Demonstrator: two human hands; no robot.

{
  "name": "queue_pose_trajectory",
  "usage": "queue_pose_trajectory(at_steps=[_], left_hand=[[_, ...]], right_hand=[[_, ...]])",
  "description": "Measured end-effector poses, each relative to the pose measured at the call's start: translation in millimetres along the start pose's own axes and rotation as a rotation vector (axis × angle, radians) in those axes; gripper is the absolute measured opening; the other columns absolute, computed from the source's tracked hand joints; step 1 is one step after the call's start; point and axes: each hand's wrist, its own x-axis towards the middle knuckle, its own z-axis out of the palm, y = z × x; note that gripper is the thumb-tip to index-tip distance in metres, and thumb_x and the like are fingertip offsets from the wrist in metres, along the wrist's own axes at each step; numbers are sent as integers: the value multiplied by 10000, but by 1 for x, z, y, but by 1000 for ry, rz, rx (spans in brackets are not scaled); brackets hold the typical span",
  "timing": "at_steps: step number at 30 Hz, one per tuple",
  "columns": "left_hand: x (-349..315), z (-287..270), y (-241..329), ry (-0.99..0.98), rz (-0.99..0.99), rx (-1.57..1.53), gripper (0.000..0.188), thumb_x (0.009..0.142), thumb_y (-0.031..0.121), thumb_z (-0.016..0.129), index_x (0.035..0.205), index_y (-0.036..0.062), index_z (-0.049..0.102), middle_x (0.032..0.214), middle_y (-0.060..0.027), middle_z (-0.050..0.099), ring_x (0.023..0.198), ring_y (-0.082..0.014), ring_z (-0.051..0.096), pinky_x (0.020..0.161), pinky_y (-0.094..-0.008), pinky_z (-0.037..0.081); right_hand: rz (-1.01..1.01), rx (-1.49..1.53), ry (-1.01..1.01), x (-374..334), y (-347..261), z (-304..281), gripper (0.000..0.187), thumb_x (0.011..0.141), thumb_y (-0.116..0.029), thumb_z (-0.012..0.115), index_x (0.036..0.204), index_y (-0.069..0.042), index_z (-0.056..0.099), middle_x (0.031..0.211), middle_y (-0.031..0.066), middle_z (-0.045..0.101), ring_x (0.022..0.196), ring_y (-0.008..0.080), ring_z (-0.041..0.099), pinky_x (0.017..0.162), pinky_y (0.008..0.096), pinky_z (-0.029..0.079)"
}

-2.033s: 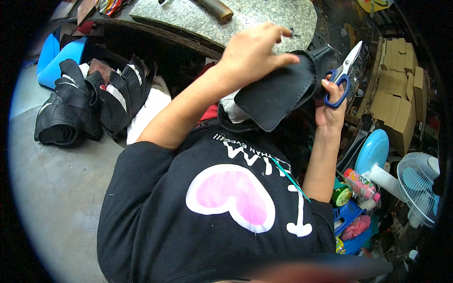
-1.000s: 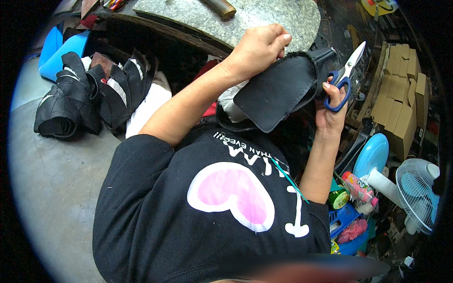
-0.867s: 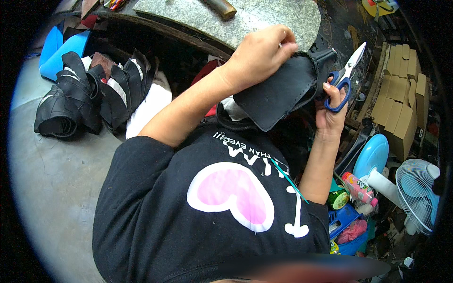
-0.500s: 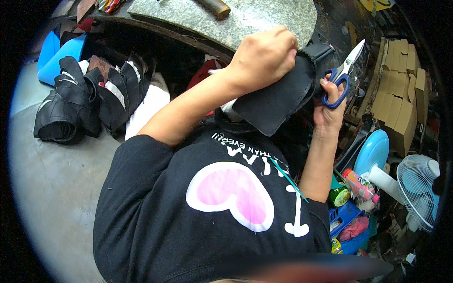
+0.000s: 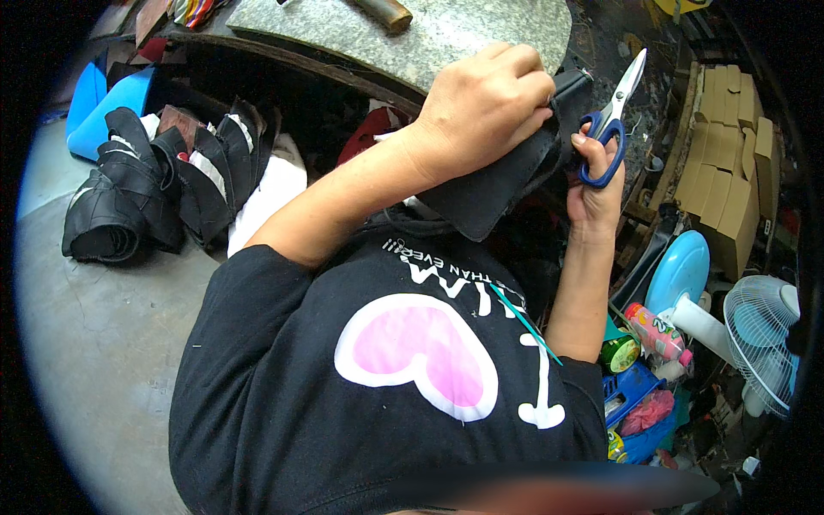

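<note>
My left hand (image 5: 491,112) is closed, its fingertips curled down at the upper edge of a black leather-like piece (image 5: 485,193). The piece is folded or layered and has a stitched edge; it hangs in front of my chest, and my left hand hides part of it. In my right hand (image 5: 596,180) is a pair of scissors (image 5: 614,120) with blue handles. Its blades point up and away from me and lie together. The handles sit close beside the right end of the black piece, and the fingers wrap round them.
A grey stone slab (image 5: 481,34) lies on the bench ahead, with a wooden-handled tool (image 5: 386,15) on it. Bundled black pieces (image 5: 107,197) stand on the floor at left. To the right are cardboard boxes (image 5: 721,172), a fan (image 5: 760,330) and a pink bottle (image 5: 657,333).
The black piece has tilted and risen a little, so less of its flat face shows. My right hand and the scissors have shifted slightly up and left.
</note>
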Motion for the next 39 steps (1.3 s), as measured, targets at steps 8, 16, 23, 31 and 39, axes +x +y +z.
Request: queue_pose_trajectory(at_steps=[8, 16, 23, 31, 39], left_hand=[[2, 12, 13, 34, -138, 30, 137, 734, 165, 739, 768, 83, 635, 870, -51, 594, 857, -262, 588, 728, -371, 507], [-5, 21, -12, 46, -190, -42, 72, 760, 94, 641, 778, 25, 630, 801, -109, 597, 777, -305, 608, 685, -382, 504], [-13, -11, -39, 61, -422, -136, 190, 806, 194, 652, 744, 14, 650, 800, -154, 633, 723, -331, 637, 673, -405, 506], [-7, 6, -19, -157, -231, -197, 304, 834, 172, 707, 1108, 52, 656, 938, -167, 681, 827, -286, 685, 701, -368, 537], [-3, 3, -14, -121, -367, -308, 216, 864, 187, 661, 1013, 34, 697, 831, -204, 681, 787, -308, 698, 701, -360, 540]], right_hand=[[20, 15, 6, -3, -3, 3, 290, 734, -36, 696, 1008, -48, 603, 908, 4, 600, 830, 122, 592, 800, 234, 474], [11, 2, 11, -4, -2, 4, 356, 689, -90, 734, 1009, -35, 586, 926, 16, 564, 853, 130, 540, 819, 256, 405], [25, 30, 16, -1, 2, -5, 326, 709, -44, 711, 1020, -55, 616, 921, 1, 606, 838, 135, 598, 796, 262, 486], [19, -30, 9, -4, -1, -2, 317, 717, -50, 721, 1008, -47, 596, 897, 14, 607, 816, 138, 607, 764, 263, 505], [-538, -489, 113, -26, -26, 17, 411, 828, -8, 737, 1105, -10, 433, 971, 145, 674, 877, 139, 636, 824, 243, 491]])
